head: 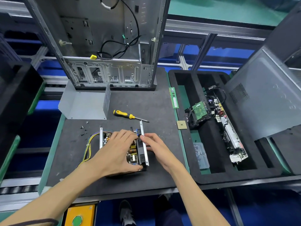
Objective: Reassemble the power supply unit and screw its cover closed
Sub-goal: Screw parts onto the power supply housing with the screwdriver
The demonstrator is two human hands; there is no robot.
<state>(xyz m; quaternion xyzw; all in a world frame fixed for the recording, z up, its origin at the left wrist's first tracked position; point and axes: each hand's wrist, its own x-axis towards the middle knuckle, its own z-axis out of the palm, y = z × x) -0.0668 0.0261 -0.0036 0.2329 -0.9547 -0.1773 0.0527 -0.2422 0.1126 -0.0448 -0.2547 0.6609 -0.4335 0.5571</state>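
The open power supply unit (104,139) lies on the black mat with its circuit board and coils exposed. A black fan (140,150) stands against its right metal wall. My left hand (117,150) covers the board, fingers at the fan's top and thumb at its lower corner, gripping it. My right hand (154,144) holds the right wall from outside, thumb on its top edge. The grey metal cover (84,106) lies apart behind the unit. A yellow-and-black screwdriver (128,115) rests between them. Several small screws (83,128) lie left of the unit.
An empty computer case (105,46) stands at the back of the mat. A RAM stick (174,100) and a CPU chip (182,125) sit at the mat's right edge. A black foam tray (211,168) on the right holds a motherboard (228,128) and a drive.
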